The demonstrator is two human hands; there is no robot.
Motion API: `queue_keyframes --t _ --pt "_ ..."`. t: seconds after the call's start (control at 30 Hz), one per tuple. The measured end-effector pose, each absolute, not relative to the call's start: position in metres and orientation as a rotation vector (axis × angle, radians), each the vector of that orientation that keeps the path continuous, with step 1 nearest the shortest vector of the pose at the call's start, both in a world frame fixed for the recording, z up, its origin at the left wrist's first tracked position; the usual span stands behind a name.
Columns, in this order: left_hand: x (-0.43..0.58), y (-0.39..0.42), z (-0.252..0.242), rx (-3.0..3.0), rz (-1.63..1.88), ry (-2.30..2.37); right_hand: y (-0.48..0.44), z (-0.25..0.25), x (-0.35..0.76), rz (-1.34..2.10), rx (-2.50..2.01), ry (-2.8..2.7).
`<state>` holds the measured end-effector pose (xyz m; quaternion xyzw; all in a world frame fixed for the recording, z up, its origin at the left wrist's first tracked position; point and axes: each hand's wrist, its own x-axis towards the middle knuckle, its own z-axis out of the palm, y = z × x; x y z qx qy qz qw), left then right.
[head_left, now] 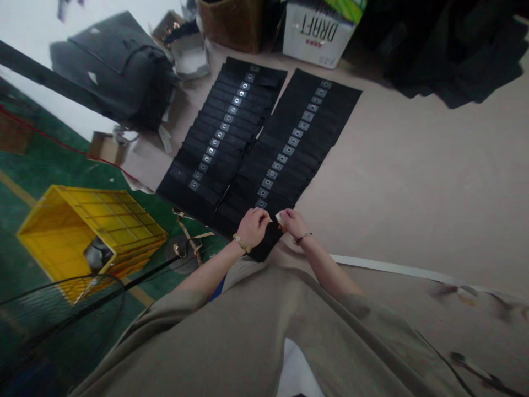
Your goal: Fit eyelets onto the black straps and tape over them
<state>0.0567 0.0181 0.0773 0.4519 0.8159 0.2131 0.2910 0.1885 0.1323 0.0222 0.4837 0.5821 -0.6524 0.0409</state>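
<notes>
Black eyelet panel (291, 146) stretches away from the hands, long axis pointing forward; left hand (253, 228) and right hand (294, 223) pinch close together at its near end, right fingers holding a small white tab (279, 218).

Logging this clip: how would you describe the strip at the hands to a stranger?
Two columns of black strips lie on the beige surface. At the right column's near end, one strip sits under the left hand and right hand, the only one they touch.
</notes>
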Motion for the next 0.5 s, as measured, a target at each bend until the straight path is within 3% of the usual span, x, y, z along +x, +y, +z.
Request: queue_keyframes --t 0.1,0.27,0.4,0.5 --pt "0.045 0.029 0.049 0.796 0.582 2.282 0.137 0.011 0.197 -1.981 1.811 1.746" --pt "0.037 0.044 0.016 0.62 0.456 2.487 0.126 0.017 0.212 -2.316 1.654 1.536" --pt "0.04 0.042 0.029 0.689 0.581 2.601 0.116 0.035 0.22 -2.359 1.473 1.728" --pt "0.049 0.031 0.055 0.916 0.777 2.307 0.113 0.052 0.225 -2.196 1.383 1.945"
